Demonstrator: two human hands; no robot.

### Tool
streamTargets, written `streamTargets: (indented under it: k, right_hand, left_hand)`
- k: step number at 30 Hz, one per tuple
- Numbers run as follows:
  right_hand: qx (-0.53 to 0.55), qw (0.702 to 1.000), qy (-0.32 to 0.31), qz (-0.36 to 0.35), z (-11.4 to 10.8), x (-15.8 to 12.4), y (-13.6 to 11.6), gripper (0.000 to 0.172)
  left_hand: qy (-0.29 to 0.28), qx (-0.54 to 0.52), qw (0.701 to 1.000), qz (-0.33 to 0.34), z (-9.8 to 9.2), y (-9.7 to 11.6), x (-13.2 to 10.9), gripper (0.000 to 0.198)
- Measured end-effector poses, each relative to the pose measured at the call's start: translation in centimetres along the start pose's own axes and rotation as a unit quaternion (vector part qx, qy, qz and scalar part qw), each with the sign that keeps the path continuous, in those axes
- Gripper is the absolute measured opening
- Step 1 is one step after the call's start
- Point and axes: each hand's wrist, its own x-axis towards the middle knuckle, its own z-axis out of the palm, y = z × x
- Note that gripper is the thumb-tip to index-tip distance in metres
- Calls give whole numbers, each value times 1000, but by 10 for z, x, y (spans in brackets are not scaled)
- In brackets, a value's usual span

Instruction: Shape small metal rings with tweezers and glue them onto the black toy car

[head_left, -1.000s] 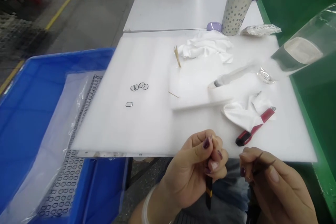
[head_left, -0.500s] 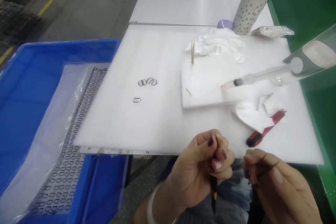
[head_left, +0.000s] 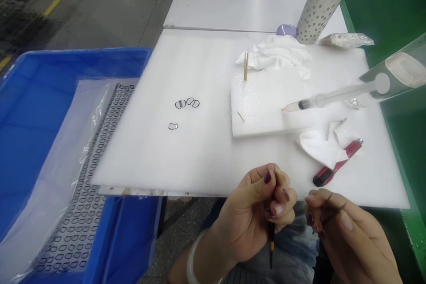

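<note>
At the table's near edge my left hand [head_left: 262, 208] is closed, thumb against index finger. Below its fingers sticks out a slim black tool [head_left: 272, 244] with a yellow mark and a pointed end; its upper part is mostly hidden. To the right, my right hand [head_left: 349, 235] pinches a thin dark two-pronged piece [head_left: 333, 208], like tweezer tips, with its other end covered by the fingers. On the white foam sheet [head_left: 140, 155] lie several small black-outlined rings [head_left: 187, 103] and a single one [head_left: 173, 126] nearer me.
A syringe [head_left: 319, 99] rests across a foam block [head_left: 259, 120] holding toothpicks [head_left: 246, 65]. Crumpled white cloth [head_left: 279, 53], a red utility knife [head_left: 339, 162] and a dotted bottle [head_left: 324, 4] are around it. A blue bin [head_left: 43, 88] with a sheet of ring shapes [head_left: 76, 222] stands left.
My right hand has shifted slightly left, toward my left hand. The black tool's lower end looks narrower now. My left hand keeps its grip and the things on the foam stay put.
</note>
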Motion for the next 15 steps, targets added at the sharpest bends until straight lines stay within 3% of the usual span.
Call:
streamTargets:
  k: [15]
  right_hand:
    - [-11,1000,6,-19,-5,-7,7,19]
  left_hand:
    - [26,64,997,39,0,-3,1,17]
